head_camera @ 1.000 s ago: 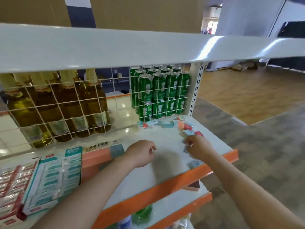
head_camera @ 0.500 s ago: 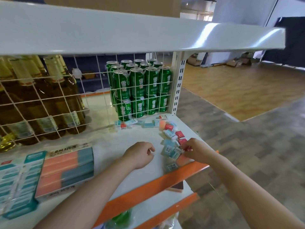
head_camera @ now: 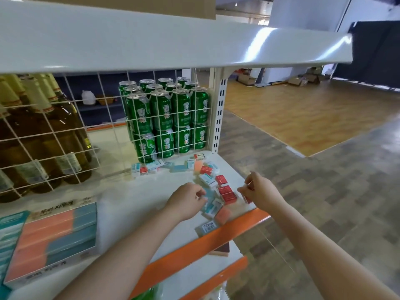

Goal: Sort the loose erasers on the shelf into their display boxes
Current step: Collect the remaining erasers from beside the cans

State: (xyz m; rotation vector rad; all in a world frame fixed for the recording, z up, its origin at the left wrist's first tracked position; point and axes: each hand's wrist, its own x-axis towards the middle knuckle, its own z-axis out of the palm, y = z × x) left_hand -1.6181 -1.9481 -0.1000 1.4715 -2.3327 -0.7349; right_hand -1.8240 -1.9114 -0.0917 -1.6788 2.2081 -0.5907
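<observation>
Both hands are working the loose erasers (head_camera: 218, 189) scattered at the shelf (head_camera: 134, 198) corner; the left hand (head_camera: 186, 201) is curling over a teal one, the right hand (head_camera: 260, 192) is pinching red ones, which could be slipping off the orange edge (head_camera: 194, 245).

White shelf (head_camera: 134, 198) w/ orange front edge — loose erasers (head_camera: 225, 192) in red, teal & peach wrappers scattered at right end; peach-and-teal display box (head_camera: 52, 241) at left.

green cans (head_camera: 168, 118), amber bottles (head_camera: 43, 131), white wire grid (head_camera: 98, 126)
</observation>
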